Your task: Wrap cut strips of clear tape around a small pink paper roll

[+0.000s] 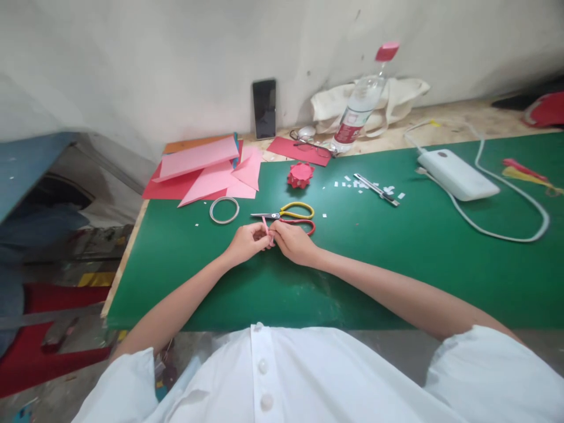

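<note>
Between my two hands is a narrow pink paper strip (265,222), its upper end sticking up. My left hand (248,242) pinches the strip from the left, fingers curled. From the right, my right hand (294,242) is closed on the same strip, its fingertips meeting those of the left. Just beyond the hands lie scissors (298,212) with one yellow and one red handle, the right hand partly covering the red one. A roll of tape (224,210) rests to the left. Farther back sits a red folded-paper ball (300,175).
Pink and red paper sheets (207,170) are piled at the back left. A craft knife (376,189) lies among small white scraps (348,183). Behind stand a phone (264,109), glasses (315,144) and a tilted bottle (358,111). A white power bank (458,174) with cable is right.
</note>
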### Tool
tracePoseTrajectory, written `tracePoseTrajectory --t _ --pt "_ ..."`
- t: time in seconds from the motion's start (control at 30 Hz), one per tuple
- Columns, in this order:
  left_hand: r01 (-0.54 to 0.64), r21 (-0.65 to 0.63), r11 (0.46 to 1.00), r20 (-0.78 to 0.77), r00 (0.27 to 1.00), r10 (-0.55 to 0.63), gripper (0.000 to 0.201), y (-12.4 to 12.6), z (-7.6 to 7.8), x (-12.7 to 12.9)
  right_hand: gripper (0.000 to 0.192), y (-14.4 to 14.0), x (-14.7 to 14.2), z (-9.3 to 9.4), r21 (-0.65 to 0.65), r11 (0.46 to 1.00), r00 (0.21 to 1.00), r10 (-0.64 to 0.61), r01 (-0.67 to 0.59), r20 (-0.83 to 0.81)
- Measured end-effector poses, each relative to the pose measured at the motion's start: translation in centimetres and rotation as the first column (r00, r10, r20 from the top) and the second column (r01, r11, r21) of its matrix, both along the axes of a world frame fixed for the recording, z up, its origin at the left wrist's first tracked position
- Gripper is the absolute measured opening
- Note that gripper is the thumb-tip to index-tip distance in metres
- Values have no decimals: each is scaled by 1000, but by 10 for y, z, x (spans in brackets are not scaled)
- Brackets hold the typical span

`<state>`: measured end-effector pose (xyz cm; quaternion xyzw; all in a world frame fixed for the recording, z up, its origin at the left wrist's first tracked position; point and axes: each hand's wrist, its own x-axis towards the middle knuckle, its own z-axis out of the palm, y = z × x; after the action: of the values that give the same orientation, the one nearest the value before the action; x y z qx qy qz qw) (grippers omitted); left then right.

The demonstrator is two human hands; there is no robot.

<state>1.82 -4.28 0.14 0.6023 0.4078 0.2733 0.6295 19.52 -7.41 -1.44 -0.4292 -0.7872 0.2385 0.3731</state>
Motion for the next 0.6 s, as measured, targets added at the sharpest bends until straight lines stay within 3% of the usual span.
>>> tracePoseTrajectory --t 0.23,0.37,0.6 --pt "1 -2 1000 69 998 -1 29 -4 1 13 21 -9 11 4 -30 999 999 14 -15 -36" --pt "-27 56 998 106 994 21 27 -2 1 15 22 -10 15 5 -27 1000 999 -8 7 -32" --pt "140 96 986 147 977 -153 21 2 0 3 20 -6 18 7 -38 995 995 98 -97 34"
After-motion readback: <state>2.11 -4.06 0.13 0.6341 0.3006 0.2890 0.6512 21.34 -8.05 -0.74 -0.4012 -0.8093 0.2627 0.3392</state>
